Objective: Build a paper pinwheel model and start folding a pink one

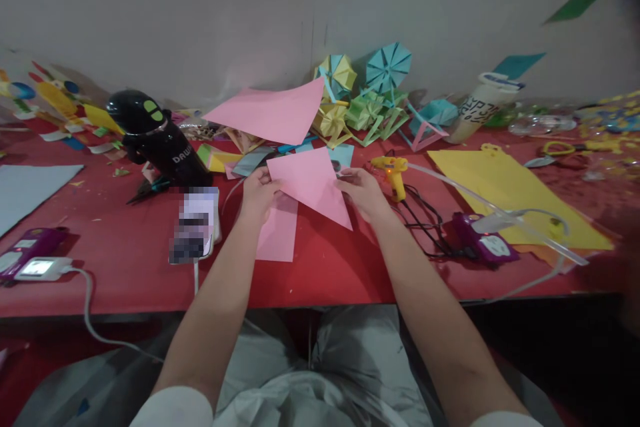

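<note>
Bare forearms reached from the near edge of the table [125, 260] toward its middle, where both hands met on a pink sheet [313, 183]. The left hand [257, 190] pinched the sheet's left corner between thumb and fingers. The right hand [365, 193] pinched its right edge the same way. The upper part was raised as a slanted triangle, while a lower strip lay flat on the red cloth. To fold this well, the edges probably needed lining up before any crease was pressed, with the flat strip kept from sliding. A yellow glue gun [393, 170] stood just beside the right hand, and a phone [195, 223] lay near the left. Both seemed close enough to catch a careless corner.
</note>
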